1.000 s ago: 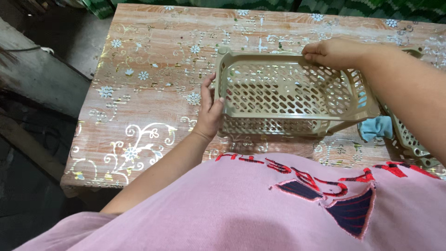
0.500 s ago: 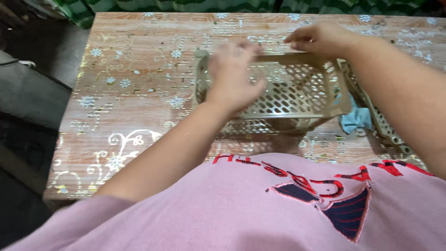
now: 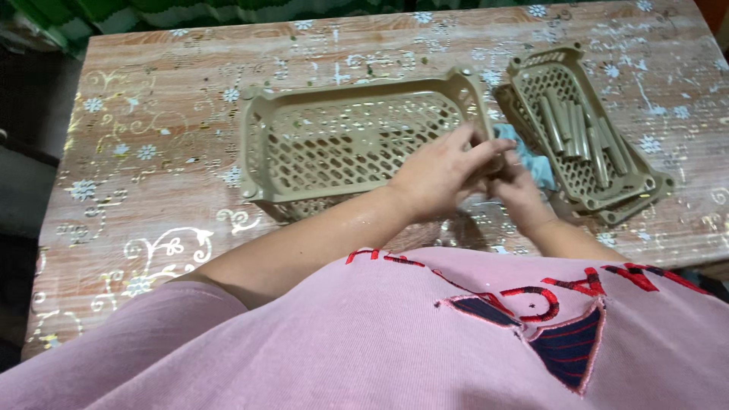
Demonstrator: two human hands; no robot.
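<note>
A beige perforated plastic basket (image 3: 319,144) rests flat on the patterned table (image 3: 152,137). My left hand (image 3: 440,178) lies across its near right corner, fingers curled toward my right hand (image 3: 516,190). Both hands meet just right of the basket, by a light blue cloth (image 3: 531,163). What the fingers pinch is hidden. A second beige tray (image 3: 585,137) lies to the right, tilted, with several beige tubes in it.
The table has a floral printed wood-look top. A green cloth (image 3: 114,15) hangs beyond the far edge. The floor drops away dark at the left. My pink shirt (image 3: 380,342) fills the near view.
The basket has been set down and let go. My left hand crossed from its left rim to its right corner, and my right hand came off the far rim down to meet it.
</note>
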